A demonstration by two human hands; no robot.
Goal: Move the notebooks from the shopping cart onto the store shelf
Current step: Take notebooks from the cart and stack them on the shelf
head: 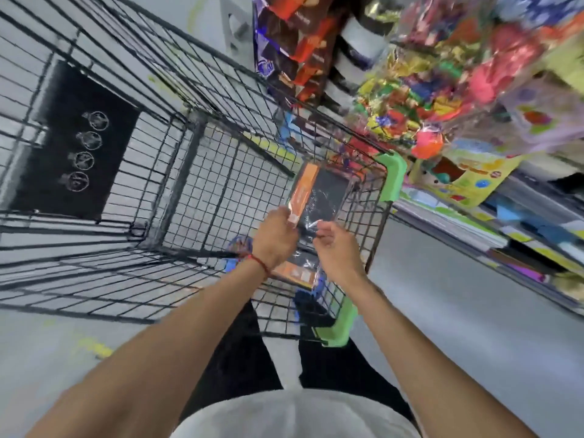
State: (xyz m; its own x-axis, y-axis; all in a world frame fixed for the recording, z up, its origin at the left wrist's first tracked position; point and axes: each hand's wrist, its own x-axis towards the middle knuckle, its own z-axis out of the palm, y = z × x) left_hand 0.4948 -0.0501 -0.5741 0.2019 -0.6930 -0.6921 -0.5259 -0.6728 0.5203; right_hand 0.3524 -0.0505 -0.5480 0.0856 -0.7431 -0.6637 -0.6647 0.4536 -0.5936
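Both hands over the near end of the shopping cart (177,172). Left hand (274,240) pinches the near edge of a plastic-wrapped notebook (317,194), black cover with an orange band. Its fingers are closed on the orange strip. Right hand (336,249) is at the opposite near corner, fingers curled in on the wrap; whether they clamp the book or only the loose film, cannot tell.

Notebook is held just above the cart's rim, tilted, far end toward the green corner guard (393,177). More notebooks (298,271) lie in the cart below the wrists, partly hidden. The shelf (474,213) stands to the right, well apart from the held book and crowded with bright packets.

Risks, as judged:
- Grip is only at one edge; glossy wrap looks slick. Book could slide out or sag and drop back into the cart.
- If the right hand has only film, the wrap may tear or stretch.
- Swinging right, the far end could catch the wire rim or green guard.
- Crowded shelf: placing it blind could knock neighbouring goods off.
- View is motion-blurred, so the free shelf slot is unclear.
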